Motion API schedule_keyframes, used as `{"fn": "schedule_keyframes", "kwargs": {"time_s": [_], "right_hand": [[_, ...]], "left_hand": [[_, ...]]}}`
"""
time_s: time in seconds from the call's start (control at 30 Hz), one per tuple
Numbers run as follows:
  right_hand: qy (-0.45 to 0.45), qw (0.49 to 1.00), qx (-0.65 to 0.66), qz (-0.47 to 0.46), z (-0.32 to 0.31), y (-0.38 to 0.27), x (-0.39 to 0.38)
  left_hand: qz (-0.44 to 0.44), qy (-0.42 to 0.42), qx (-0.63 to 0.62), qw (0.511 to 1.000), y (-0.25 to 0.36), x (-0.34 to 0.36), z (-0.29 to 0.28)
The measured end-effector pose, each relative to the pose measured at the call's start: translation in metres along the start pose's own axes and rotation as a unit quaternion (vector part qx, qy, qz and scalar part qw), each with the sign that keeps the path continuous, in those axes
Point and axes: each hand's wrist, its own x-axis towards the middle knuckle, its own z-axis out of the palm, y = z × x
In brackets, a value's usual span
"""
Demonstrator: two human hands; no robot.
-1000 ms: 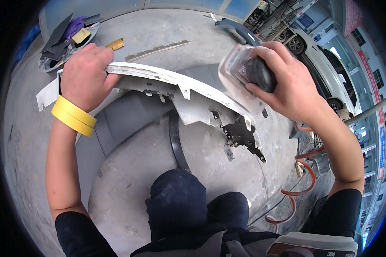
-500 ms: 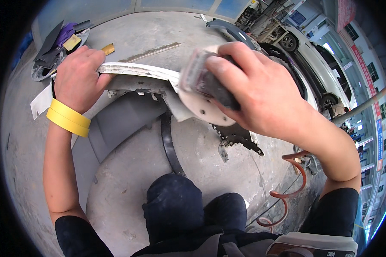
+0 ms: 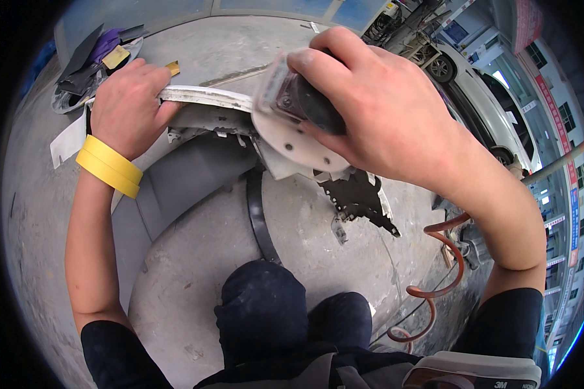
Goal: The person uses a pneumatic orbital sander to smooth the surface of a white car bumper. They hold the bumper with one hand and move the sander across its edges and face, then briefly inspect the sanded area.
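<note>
My left hand (image 3: 128, 107) is closed over the left part of a white car body panel (image 3: 207, 96), which looks like a bumper with a curved white edge and a grey inner side. A ring of yellow tape (image 3: 108, 165) circles my left wrist. My right hand (image 3: 383, 110) grips a dark hand sanding block (image 3: 315, 107), its far end clear and blurred. Beneath the block shows a pale round sanding disc (image 3: 298, 146) with small dark holes. Block and disc lie over the panel's right part, hiding its edge there.
Scraps and a purple cloth (image 3: 107, 44) lie at the far left. Below the panel are a black strip (image 3: 256, 217) and a jagged dark piece (image 3: 360, 198). A coiled reddish hose (image 3: 457, 259) hangs at the right. A white car (image 3: 493, 110) stands at the far right.
My right hand and the sanding block have moved up and to the left across the panel. My left hand keeps its grip, with a slight shift up and right in view.
</note>
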Motion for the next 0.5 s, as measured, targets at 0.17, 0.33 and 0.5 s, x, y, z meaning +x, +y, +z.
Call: {"fn": "schedule_keyframes", "kwargs": {"time_s": [0.17,0.33,0.5], "right_hand": [[-0.038,0.998,-0.029,0.030,-0.005,-0.003,-0.005],[0.081,0.995,-0.025,-0.049,0.003,-0.006,0.018],[0.073,0.996,-0.036,-0.040,0.007,0.006,0.017]], "left_hand": [[-0.003,-0.005,-0.001,1.000,0.001,-0.001,-0.002],[-0.005,0.003,-0.006,1.000,0.004,0.004,0.000],[-0.005,-0.012,0.008,1.000,0.001,0.006,-0.001]]}}
